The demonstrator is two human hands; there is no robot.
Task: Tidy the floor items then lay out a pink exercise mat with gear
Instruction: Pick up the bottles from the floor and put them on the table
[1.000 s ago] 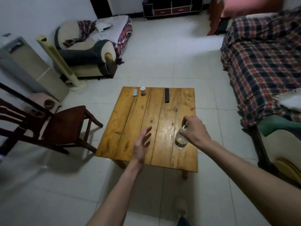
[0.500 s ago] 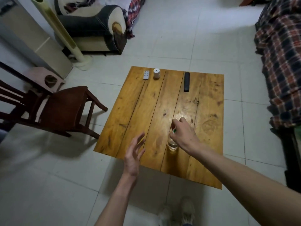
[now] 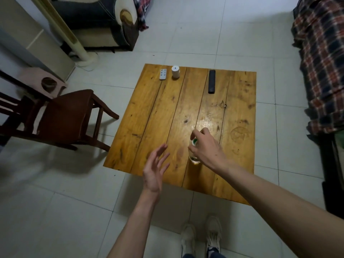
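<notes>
Standing a clear bottle on the wooden table at centre frame, right hand pinching its cap, left hand spread; no pink mat visible yet.

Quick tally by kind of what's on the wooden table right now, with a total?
Remotes: 2, a white one and a black one
White cylinder: 1
Clear bottle with green cap: 1, held at the top by the right hand
Total: 4
</notes>
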